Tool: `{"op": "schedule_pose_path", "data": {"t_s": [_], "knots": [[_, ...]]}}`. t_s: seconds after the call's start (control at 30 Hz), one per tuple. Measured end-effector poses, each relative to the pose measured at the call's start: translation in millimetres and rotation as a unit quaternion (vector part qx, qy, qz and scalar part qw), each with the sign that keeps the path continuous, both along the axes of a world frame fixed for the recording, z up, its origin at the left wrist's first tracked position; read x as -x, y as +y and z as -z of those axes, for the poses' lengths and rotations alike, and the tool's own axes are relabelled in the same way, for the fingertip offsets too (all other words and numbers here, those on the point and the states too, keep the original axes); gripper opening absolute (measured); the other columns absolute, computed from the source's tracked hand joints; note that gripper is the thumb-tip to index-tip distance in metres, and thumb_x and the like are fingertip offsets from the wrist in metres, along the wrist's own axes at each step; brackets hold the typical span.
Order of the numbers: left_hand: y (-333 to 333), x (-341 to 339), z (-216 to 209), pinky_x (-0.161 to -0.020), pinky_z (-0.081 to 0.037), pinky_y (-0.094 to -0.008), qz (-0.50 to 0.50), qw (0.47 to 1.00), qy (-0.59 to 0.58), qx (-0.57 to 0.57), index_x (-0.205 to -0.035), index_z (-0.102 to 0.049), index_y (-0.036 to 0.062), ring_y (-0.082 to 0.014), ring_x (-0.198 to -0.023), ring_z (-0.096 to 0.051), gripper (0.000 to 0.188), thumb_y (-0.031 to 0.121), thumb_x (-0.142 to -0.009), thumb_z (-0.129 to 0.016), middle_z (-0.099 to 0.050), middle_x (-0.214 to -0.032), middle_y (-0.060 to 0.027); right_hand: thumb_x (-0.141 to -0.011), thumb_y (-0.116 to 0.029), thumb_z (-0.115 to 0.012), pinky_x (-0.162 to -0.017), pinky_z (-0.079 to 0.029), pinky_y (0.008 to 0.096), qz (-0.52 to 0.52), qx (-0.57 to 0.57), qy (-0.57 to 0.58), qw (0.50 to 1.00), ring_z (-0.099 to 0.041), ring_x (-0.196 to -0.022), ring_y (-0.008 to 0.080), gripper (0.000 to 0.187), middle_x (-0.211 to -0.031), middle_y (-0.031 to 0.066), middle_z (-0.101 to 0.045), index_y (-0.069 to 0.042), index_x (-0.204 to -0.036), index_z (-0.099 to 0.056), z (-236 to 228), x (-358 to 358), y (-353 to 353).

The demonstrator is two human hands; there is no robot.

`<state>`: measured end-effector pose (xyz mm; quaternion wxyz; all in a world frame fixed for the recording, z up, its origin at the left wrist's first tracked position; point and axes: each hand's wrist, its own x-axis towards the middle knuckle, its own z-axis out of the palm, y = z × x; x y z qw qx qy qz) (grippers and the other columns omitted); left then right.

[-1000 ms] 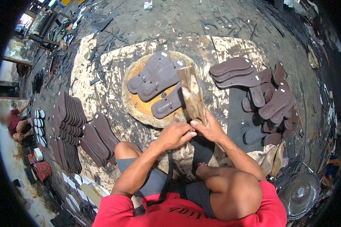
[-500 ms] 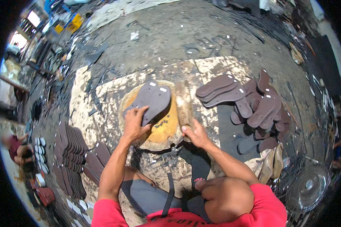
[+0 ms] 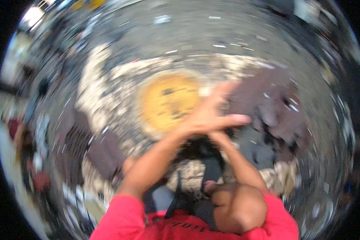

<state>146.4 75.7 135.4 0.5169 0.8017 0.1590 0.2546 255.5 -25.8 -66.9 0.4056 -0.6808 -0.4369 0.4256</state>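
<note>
The whole view is smeared by motion. My left hand (image 3: pixel 206 114) reaches across to the right over the near right edge of a round block (image 3: pixel 164 108) with a yellow top. Its thumb and fingers are spread, with nothing seen between them. The fingers point toward a heap of brown footwear soles (image 3: pixel 274 96), and I cannot tell whether they touch it. My right forearm (image 3: pixel 242 166) passes under the left hand, which hides my right hand and anything in it. Dark bits lie on the block's bare yellow top.
More brown soles stand in stacks (image 3: pixel 70 140) at the left, with others (image 3: pixel 104 156) beside them near my leg. A pale, stained sheet (image 3: pixel 94 76) lies under the block. At the far left is a blurred person (image 3: pixel 18 132). Scraps litter the grey floor (image 3: pixel 188 36).
My left hand has left the grey-brown soles on the block and swung right, opening. Those soles are off the block. The wooden bar my right hand held upright no longer shows.
</note>
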Motion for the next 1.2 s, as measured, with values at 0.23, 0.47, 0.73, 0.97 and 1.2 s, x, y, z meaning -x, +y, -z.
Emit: {"op": "schedule_pose_path", "data": {"t_s": [0.23,0.47,0.73,0.97,1.2], "knots": [[18,180,57,-0.116,-0.041,-0.0421,-0.433,0.899,0.059,-0.028,-0.144,-0.055,0.0021,-0.0321,-0.136,-0.054,0.076,0.042,-0.086,-0.083,-0.056,-0.147,-0.0198,-0.104,-0.039,-0.059,-0.099,-0.046,0.0391,0.053,0.015,0.189,0.980,-0.061,-0.102,0.0219,0.041,-0.103,0.0112,-0.064,0.001,-0.111,-0.063,-6,-20,-12],[-83,436,161,-0.116,-0.038,-0.0541,-0.641,0.551,0.528,0.081,-0.163,-0.024,0.0217,-0.0456,-0.139,-0.046,0.111,0.049,-0.074,-0.087,-0.050,-0.148,-0.0263,-0.104,-0.035,-0.059,-0.098,-0.045,0.0378,0.053,0.018,0.183,0.982,-0.063,-0.097,0.0219,0.034,-0.094,0.0099,-0.063,0.000,-0.107,-0.061,0,-24,-5],[-105,466,186,-0.113,-0.043,-0.0522,-0.642,0.567,0.479,0.191,-0.164,-0.012,0.0227,-0.0493,-0.133,-0.054,0.118,0.034,-0.073,-0.087,-0.050,-0.147,-0.0329,-0.102,-0.039,-0.061,-0.101,-0.042,0.0393,0.077,0.038,0.156,0.984,-0.062,-0.101,0.0225,0.039,-0.099,0.0117,-0.066,0.000,-0.105,-0.064,0,-25,-9],[-30,335,112,-0.117,-0.037,-0.0484,-0.524,0.783,0.279,-0.185,-0.156,-0.040,0.0097,-0.0430,-0.141,-0.039,0.088,0.013,-0.077,-0.080,-0.046,-0.144,-0.0250,-0.102,-0.037,-0.062,-0.096,-0.046,0.0351,0.069,-0.007,0.147,0.987,-0.063,-0.099,0.0198,0.039,-0.100,0.0093,-0.070,0.001,-0.106,-0.069,-10,-15,-10],[62,177,113,-0.107,-0.042,-0.0555,-0.245,0.890,0.313,-0.222,-0.148,-0.055,0.0251,-0.0449,-0.126,-0.052,0.074,0.025,-0.080,-0.084,-0.052,-0.141,-0.0243,-0.101,-0.038,-0.061,-0.089,-0.047,0.0334,0.054,0.022,0.155,0.986,-0.061,-0.091,0.0161,0.037,-0.093,0.0048,-0.069,-0.001,-0.106,-0.066,-15,-11,-8]]}}
